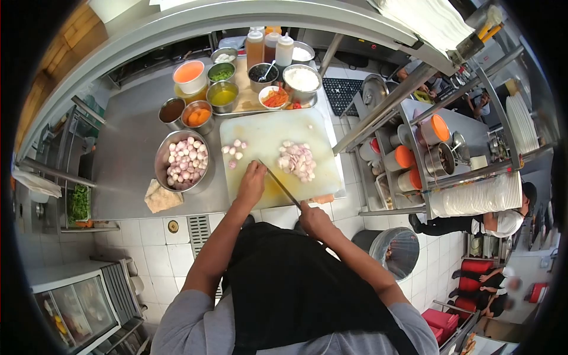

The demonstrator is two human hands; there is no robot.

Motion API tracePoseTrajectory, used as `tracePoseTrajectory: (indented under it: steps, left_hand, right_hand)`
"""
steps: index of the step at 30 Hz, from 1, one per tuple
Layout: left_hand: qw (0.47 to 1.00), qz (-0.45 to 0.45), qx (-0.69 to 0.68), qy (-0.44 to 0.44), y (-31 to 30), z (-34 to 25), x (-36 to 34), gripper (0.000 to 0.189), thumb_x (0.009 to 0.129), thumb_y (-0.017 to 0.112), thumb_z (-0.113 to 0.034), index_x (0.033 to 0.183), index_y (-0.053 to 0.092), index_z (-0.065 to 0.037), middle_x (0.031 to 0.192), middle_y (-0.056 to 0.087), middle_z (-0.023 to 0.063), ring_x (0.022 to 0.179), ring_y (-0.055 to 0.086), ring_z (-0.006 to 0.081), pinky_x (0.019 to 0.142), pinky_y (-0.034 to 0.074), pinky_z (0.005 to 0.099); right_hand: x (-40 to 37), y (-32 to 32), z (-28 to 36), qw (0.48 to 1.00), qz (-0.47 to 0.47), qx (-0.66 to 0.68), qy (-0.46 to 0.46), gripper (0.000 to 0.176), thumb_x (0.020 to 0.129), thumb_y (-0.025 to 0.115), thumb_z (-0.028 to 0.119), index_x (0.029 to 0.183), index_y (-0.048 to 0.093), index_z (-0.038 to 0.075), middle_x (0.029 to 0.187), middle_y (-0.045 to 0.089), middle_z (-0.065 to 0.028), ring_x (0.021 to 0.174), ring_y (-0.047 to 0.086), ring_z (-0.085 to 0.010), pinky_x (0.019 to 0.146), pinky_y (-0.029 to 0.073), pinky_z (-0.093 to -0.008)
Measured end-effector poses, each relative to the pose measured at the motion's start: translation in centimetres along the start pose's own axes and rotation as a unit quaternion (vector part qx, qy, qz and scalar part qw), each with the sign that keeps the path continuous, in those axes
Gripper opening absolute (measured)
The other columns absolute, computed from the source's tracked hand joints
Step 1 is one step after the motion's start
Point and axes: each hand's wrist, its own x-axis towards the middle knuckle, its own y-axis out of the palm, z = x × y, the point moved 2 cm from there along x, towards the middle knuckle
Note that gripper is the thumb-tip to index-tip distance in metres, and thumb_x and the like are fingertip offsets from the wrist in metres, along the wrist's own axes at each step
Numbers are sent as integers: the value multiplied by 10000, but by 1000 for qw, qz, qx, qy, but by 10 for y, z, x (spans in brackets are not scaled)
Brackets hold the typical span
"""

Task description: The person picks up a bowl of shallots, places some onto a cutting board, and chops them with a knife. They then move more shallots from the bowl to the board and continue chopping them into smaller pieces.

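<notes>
My right hand [315, 220] is wrapped round the handle of a knife [283, 188], whose blade slants up and left over the white cutting board [277, 130]. Near the blade's tip my left hand [253, 180] rests at the board's lower left, its fingers pressed together; what they hold, if anything, is hidden. Sliced shallots [297, 161] lie in a pile right of the blade. A few whole peeled shallots [235, 149] are on the board's left side. Left of the board stands a metal bowl [158, 158] full of peeled shallots [187, 160].
Behind the board stand metal containers [222, 96], squeeze bottles [254, 49] and a bowl of sliced peppers [274, 98]. A folded cloth [161, 196] lies by the shallot bowl. A lined bin [395, 253] stands right on the floor. Other people are at the far right.
</notes>
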Motion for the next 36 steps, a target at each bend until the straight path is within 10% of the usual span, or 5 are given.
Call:
tracePoseTrajectory:
  steps: [28, 36]
  left_hand:
    - [993, 71, -39, 84, -13, 11, 11, 175, 848, 577, 35, 1019, 581, -2, 1057, 557, 184, 978, 604, 393, 830, 500, 489]
    - [997, 45, -7, -56, 11, 6, -1, 103, 906, 592, -37, 1002, 617, -12, 970, 591, 220, 857, 610, 447, 763, 493, 526]
  right_hand:
    - [-22, 3, 0, 995, -38, 91, 32, 223, 928, 551, 142, 1065, 509, -28, 781, 643, -325, 796, 631, -528, 731, 483, -611]
    - [-20, 9, 5, 998, -57, 14, 19, 246, 945, 539, 168, 1081, 474, -25, 753, 641, -333, 741, 636, -531, 679, 491, -630]
